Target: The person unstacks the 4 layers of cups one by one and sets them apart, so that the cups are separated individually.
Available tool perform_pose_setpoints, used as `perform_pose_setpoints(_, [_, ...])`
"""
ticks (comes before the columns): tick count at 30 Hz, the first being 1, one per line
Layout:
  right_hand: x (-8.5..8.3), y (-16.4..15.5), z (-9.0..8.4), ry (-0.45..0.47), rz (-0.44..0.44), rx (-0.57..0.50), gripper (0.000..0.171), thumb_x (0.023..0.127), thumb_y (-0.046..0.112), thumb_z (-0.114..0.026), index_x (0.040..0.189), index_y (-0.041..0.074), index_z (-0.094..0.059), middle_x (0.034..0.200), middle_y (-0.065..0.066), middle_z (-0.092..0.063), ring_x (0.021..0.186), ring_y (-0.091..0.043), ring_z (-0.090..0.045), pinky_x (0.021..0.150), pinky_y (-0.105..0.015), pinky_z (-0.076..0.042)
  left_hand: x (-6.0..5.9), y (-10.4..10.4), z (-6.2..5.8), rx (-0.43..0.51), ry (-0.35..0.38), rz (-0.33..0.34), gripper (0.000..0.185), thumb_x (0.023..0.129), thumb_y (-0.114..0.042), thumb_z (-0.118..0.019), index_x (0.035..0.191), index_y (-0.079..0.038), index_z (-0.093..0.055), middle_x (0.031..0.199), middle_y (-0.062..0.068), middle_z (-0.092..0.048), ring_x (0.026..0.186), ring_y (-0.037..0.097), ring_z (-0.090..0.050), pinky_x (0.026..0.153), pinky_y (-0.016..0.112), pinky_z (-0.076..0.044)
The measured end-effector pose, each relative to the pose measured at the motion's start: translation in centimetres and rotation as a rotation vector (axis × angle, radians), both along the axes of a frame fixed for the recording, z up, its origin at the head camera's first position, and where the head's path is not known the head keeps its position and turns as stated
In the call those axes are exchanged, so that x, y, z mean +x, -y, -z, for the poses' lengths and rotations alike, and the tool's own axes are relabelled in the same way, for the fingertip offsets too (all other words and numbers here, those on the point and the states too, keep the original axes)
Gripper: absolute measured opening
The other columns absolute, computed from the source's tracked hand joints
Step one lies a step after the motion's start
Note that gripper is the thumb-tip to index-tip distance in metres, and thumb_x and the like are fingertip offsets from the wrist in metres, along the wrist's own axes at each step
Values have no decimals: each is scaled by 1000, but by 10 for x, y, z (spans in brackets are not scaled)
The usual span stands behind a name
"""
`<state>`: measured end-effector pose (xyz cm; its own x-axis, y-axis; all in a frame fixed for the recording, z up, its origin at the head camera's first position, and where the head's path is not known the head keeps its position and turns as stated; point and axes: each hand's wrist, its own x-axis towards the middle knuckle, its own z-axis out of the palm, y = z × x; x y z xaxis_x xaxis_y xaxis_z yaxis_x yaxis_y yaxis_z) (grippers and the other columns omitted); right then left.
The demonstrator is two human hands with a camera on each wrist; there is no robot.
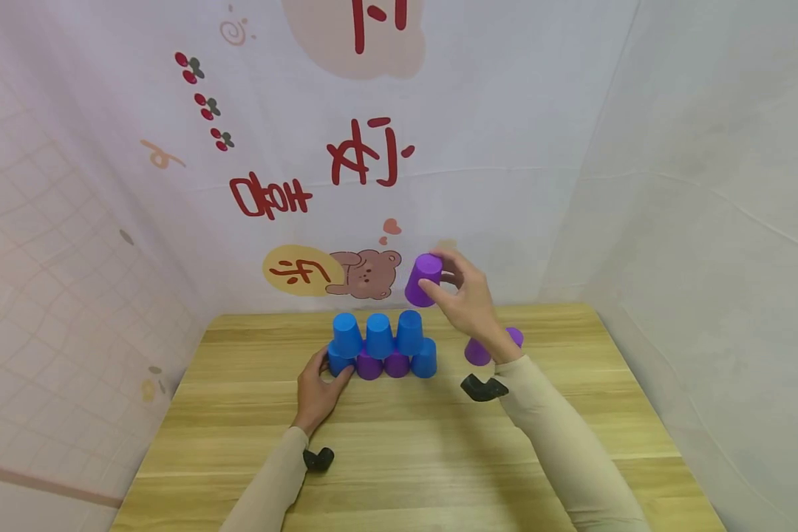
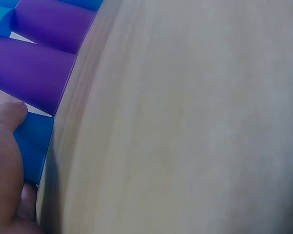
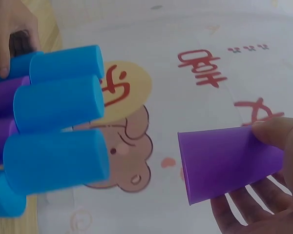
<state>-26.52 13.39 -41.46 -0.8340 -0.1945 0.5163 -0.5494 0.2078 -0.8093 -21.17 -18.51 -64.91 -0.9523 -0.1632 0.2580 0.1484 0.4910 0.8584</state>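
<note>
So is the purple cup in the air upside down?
Yes, tilted upside down: the purple cup in the right hand has its closed base on top.

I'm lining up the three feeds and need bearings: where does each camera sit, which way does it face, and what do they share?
Head: worn on the head, looks forward and down at the table; both hands and sleeves show.
Left wrist: low by the left hand, faces the bottom cups; a thumb shows.
Right wrist: behind the right hand, faces the wall past the purple cup in its grip.
Shared: head and right wrist both show the blue cups.
</note>
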Motion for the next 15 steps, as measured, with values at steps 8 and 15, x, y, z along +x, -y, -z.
perform_pose_setpoints(8, [2,-36,2,18,64,-14,53,101,4,-82,151,1,-64,143,-19,-74,125,-13,-72,109,-19,-61,0,-1,0,-7,-24,1,72,95,-14,-93,158,0,-60,154,25,-69,141,43,-71,120,57,-60])
perform_pose_setpoints(15, [5,-70,5,27,127,-11,53,102,5,-82,151,-1,-63,143,-22,-73,123,-5,-70,108,-14,-60,1,-2,1,-11,-47,-6,71,96,-12,-92,158,1,-59,154,25,-69,142,44,-70,121,58,-60])
